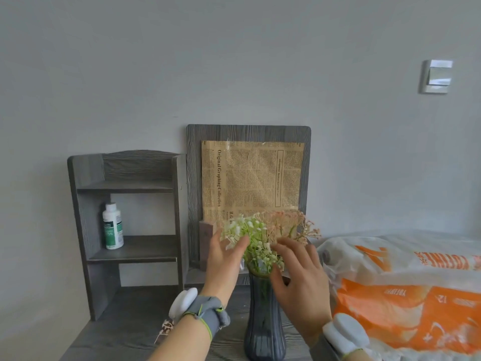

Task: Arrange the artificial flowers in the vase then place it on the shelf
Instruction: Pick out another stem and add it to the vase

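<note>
Vase (264, 321) upright, axis vertical, between hands; left hand (223, 264), right hand (299, 280): fingers spread, brushing flowers (260, 231), gripping nothing; shelf (145, 248) at 10 o'clock, left hand nearer.

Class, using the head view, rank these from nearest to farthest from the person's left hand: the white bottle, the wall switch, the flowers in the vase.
1. Flowers: at the fingertips of the left hand, just to its right.
2. White bottle: on the shelf, off to the left.
3. Wall switch: high up, far right.
</note>
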Available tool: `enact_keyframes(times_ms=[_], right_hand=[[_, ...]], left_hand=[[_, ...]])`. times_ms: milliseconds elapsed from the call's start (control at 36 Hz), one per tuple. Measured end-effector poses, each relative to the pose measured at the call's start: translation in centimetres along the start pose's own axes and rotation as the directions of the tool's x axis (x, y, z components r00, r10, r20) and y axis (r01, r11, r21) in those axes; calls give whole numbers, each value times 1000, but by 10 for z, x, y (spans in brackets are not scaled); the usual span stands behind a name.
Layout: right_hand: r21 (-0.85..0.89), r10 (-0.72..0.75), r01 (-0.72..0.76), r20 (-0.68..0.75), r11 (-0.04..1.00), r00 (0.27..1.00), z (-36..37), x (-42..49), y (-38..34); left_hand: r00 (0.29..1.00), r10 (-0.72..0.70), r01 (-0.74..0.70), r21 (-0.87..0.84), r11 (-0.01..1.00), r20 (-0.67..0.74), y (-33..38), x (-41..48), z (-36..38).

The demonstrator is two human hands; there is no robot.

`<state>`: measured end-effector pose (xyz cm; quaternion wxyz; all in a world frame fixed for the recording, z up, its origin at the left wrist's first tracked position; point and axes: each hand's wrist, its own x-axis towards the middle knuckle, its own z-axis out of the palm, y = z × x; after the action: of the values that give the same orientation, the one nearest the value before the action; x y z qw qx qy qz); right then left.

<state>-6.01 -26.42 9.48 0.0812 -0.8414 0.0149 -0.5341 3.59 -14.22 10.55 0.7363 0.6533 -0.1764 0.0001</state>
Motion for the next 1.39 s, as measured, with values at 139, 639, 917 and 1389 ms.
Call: enact_keyframes(times_ms=[139, 639, 917, 1389], right_hand=[[-137, -60, 93, 228, 986, 972, 6, -1, -9], [-62, -85, 110, 322, 992, 943, 10, 0, -14], [309, 248, -235, -2, 922, 969, -2, -24, -1], [618, 570, -699, 448, 360, 689, 15, -6, 14]], left_hand=[[999, -47, 47, -9, 999, -27, -5, 7, 2], [993, -118, 116, -105, 988, -15, -10, 15, 6], [982, -187, 179, -237, 955, -14, -17, -7, -7], [991, 100, -123, 314, 942, 90, -10, -17, 8]])
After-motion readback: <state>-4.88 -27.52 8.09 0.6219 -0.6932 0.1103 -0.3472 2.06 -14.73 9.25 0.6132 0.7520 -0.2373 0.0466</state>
